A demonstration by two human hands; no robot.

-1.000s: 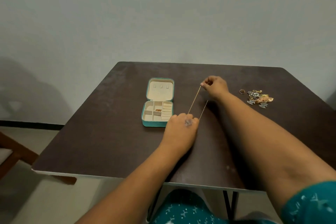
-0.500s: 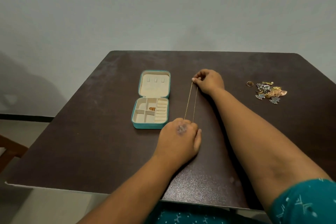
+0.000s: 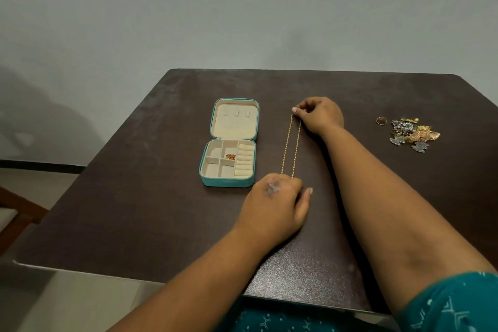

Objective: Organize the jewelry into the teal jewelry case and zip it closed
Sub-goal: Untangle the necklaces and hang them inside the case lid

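Far left: corner of a wooden chair (image 3: 16, 213) beyond the edge of a dark brown table (image 3: 134, 210), pale wall behind.

Left of centre on the table: teal jewelry case (image 3: 229, 182), lying open, lid (image 3: 235, 120) flat toward the wall with three small tabs on its cream lining. Lower half split into cream compartments, ring rolls along its right side; one small gold piece (image 3: 230, 156) in a middle compartment.

Just right of the case: thin gold chain (image 3: 291, 145), doubled into two near-parallel strands, stretched straight along the table, beside the case and not in it.

At the chain's near end: left hand (image 3: 275, 205), knuckles up, fingers curled over that end, thumb lying out to the right; exact pinch hidden beneath the hand.

At the chain's far end: right hand (image 3: 319, 116), fingertips pinching the strands together, forearm running back to a teal patterned sleeve (image 3: 458, 304) at lower right.

Further right, well apart from the hands: a lone ring (image 3: 381, 121), then just beside it a heap of mixed jewelry (image 3: 412, 133), silver and gold pieces tangled together, resting on the table outside the case.
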